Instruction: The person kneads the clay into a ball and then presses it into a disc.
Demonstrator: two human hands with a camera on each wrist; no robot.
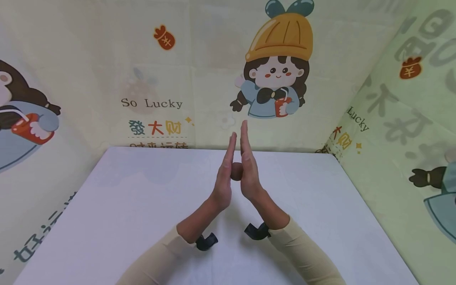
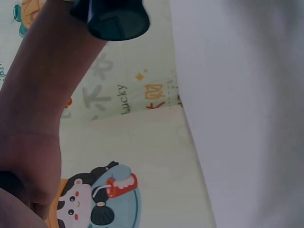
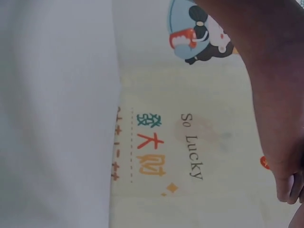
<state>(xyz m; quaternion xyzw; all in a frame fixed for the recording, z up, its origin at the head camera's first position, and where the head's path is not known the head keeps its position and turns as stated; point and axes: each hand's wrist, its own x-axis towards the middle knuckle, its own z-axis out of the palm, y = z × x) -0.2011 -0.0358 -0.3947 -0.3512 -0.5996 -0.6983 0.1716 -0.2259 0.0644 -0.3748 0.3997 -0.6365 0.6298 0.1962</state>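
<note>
A small brown ball (image 1: 236, 171) is pressed between two upright palms in the head view, above the white table. My left hand (image 1: 224, 180) flanks it on the left with straight fingers pointing up and away. On the other side, my right hand (image 1: 250, 174) touches the ball with its palm, fingers likewise straight. The fingertips stand slightly apart. In the left wrist view a hand (image 2: 33, 161) shows at the lower left edge, partly cut off. The right wrist view catches part of a hand (image 3: 285, 156) at its right edge; the ball cannot be made out there.
Beneath the hands lies a white table (image 1: 124, 206). Pale printed cloth (image 1: 210, 47) with cartoon figures and lettering hangs behind it and along both sides. Dark curved pieces, one at the left wrist (image 1: 206, 242) and one at the right wrist (image 1: 257, 231), jut inward.
</note>
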